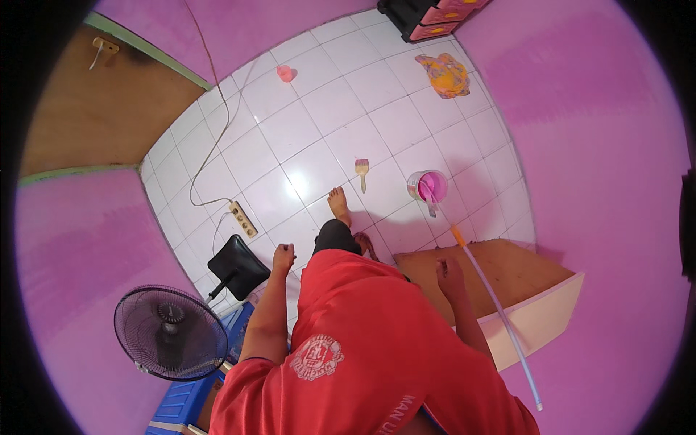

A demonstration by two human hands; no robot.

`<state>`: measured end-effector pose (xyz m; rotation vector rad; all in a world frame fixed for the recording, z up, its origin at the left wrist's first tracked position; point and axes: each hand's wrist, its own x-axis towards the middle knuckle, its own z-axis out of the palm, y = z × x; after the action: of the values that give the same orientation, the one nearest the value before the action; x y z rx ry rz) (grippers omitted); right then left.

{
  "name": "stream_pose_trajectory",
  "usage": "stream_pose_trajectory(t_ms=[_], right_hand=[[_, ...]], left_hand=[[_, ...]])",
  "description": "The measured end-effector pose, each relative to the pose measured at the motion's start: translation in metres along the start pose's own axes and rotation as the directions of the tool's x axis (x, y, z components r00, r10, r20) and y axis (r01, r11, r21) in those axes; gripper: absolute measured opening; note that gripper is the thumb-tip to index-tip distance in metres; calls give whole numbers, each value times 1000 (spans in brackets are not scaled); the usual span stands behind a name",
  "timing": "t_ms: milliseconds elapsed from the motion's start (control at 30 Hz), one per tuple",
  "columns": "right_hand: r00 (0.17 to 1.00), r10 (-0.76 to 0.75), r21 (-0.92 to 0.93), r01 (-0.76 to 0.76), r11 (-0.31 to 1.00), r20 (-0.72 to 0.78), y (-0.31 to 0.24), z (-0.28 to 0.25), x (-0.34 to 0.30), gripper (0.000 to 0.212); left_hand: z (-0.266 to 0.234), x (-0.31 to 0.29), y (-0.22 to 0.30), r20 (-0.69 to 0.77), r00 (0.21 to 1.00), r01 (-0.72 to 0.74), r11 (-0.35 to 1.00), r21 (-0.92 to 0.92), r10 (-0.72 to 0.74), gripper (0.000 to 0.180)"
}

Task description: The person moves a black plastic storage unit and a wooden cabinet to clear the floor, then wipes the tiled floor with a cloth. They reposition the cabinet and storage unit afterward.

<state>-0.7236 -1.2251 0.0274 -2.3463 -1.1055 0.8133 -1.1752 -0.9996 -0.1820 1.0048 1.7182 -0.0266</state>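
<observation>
My left hand point(284, 257) hangs at my side with its fingers curled in, and nothing shows in it. Nearest to it on the floor is a black dustpan point(239, 265). My right hand point(450, 278) is over a brown wooden panel point(500, 262), fingers loosely curled and no held thing visible. Close to its right, but apart, runs a long pole point(499, 308) with an orange collar. Its far end reaches a bucket of pink paint point(433, 185); what is on that end is hard to make out. Ahead of my foot lies a flat paintbrush point(362, 171) with pink-stained bristles.
At left stand a fan point(170, 332) and a blue plastic cabinet point(181, 397). A power strip point(243, 219) trails its cable across the tiles. Farther off are a pink cup point(285, 73), an orange patterned cloth point(447, 75) and a drawer unit point(433, 20). Pink walls point(602, 181) enclose the floor.
</observation>
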Motion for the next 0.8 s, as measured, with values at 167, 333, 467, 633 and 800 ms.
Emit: stream_pose_trajectory(t_ms=[167, 333, 467, 633, 800], right_hand=[[1000, -9, -83, 11, 996, 28, -34, -20, 58, 13], [999, -52, -18, 51, 999, -17, -65, -22, 131, 15], [993, -97, -41, 99, 994, 61, -83, -13, 172, 16], [975, -187, -19, 190, 982, 118, -93, 1, 197, 16], [956, -128, -116, 163, 980, 263, -97, 9, 220, 18]], left_hand=[[10, 39, 71, 5, 999, -46, 989, -142, 47, 41], [-11, 58, 123, -11, 993, -114, 981, -158, 114, 40], [-34, 62, 135, -31, 997, -82, 975, -205, 77, 39], [-60, 59, 101, -26, 998, 47, 950, -310, -58, 42], [-63, 41, 57, -53, 978, 168, 915, -367, -201, 38]])
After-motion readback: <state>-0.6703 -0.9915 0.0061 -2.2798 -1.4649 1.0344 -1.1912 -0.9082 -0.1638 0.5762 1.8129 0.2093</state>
